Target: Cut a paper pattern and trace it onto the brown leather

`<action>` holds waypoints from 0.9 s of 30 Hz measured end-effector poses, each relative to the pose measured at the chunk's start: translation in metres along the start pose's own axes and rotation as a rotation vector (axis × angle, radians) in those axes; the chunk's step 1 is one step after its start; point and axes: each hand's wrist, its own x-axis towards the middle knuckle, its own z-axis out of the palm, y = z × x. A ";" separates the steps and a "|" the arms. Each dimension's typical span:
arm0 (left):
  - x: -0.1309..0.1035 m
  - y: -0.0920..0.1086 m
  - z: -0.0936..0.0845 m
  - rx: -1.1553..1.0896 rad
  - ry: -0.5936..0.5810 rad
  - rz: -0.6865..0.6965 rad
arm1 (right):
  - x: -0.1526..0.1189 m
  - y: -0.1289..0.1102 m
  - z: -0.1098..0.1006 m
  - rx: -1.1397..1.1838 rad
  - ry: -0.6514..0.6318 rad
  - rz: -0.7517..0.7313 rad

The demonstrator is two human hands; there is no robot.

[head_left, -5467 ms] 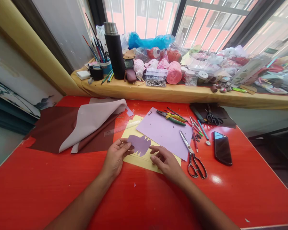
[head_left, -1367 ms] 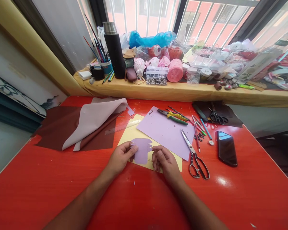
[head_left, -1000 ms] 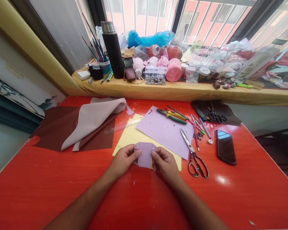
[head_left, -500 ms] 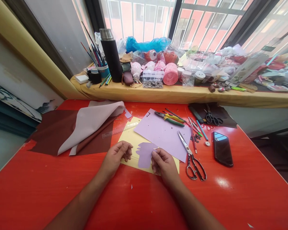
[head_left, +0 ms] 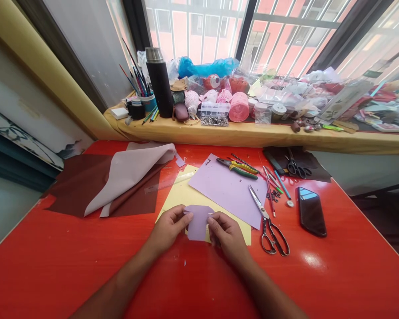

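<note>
A cut-out piece of purple paper [head_left: 197, 225] is held up between my two hands, above the front part of a yellow sheet [head_left: 176, 190]. My left hand [head_left: 173, 225] pinches its left edge between thumb and fingers. On the opposite edge, my right hand [head_left: 224, 228] has the paper between thumb and bent fingers. Behind the hands lies a larger purple sheet [head_left: 226, 190], partly over the yellow one. Large scissors [head_left: 264, 217] rest to the right of my right hand, blades pointing away.
Pliers [head_left: 237, 167] lie on the purple sheet. Pencils [head_left: 271, 177] and a phone [head_left: 311, 212] are at the right. Brown leather-like material [head_left: 133, 195] and a clear ruler [head_left: 168, 182] lie left. Small black scissors [head_left: 295, 166] sit farther back. A cluttered sill [head_left: 186, 132] borders the table.
My left hand has come to the paper and now grips its left edge; before, it was apart. The cut-out has turned, its notched side no longer facing left. The view has shifted slightly.
</note>
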 end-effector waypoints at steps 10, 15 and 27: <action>0.002 -0.002 -0.007 0.014 0.067 0.001 | 0.001 -0.004 -0.003 0.033 0.026 0.028; 0.003 -0.001 -0.007 0.035 0.086 0.009 | 0.001 0.000 -0.005 0.111 0.028 0.011; -0.005 0.007 0.011 0.043 -0.061 -0.032 | 0.000 0.002 -0.006 0.024 0.002 0.030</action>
